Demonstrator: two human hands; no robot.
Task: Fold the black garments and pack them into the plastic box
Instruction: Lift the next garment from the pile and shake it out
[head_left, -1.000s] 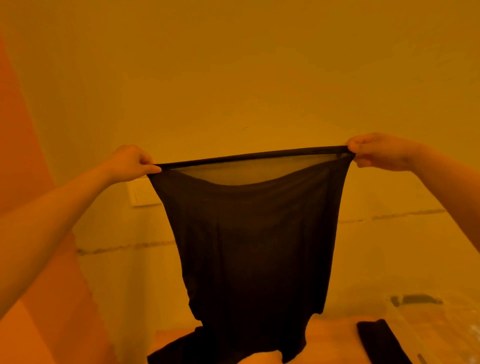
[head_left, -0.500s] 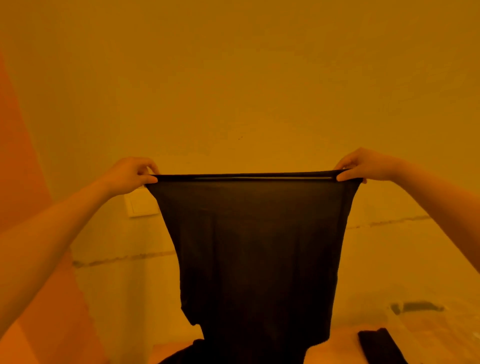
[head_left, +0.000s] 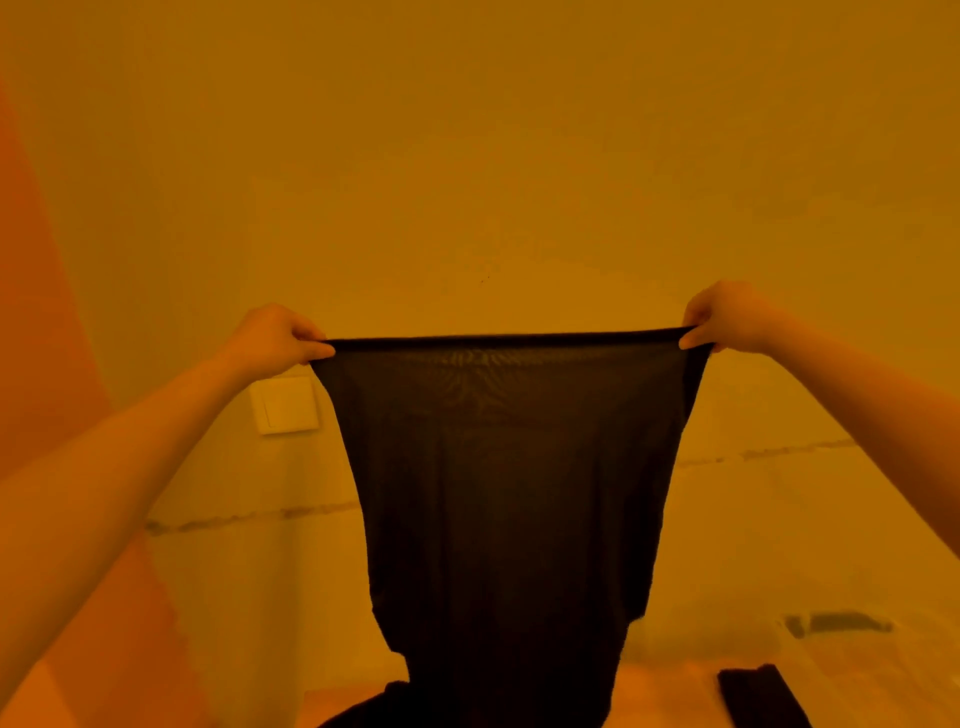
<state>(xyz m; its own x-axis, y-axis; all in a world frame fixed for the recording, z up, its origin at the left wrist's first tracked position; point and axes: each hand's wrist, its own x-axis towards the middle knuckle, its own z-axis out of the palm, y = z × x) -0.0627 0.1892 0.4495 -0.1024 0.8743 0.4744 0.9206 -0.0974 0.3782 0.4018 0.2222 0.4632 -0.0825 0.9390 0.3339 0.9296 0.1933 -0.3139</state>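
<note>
Against a plain yellow-lit wall (head_left: 467, 156), a thin, slightly see-through black fabric garment (head_left: 498, 493) hangs stretched out at chest height. Its top hem runs taut and nearly level between two raised bare hands. On one side the left hand (head_left: 275, 338) is pinched shut on the hem's left corner, thumb and fingers pressed together on the cloth. On the other, the right hand (head_left: 727, 317) is clamped on the right corner in the same way. Below the hem the garment narrows and drops to the bottom edge of the view, where its lower end bunches on an orange surface (head_left: 670, 691). A second, folded black garment (head_left: 758, 696) lies on that surface at lower right, apart from the hanging one. Just beyond it sits a clear plastic box (head_left: 852, 654), its outline faint and hard to make out. A pale square wall switch plate (head_left: 284, 404) shows under the left wrist.
</note>
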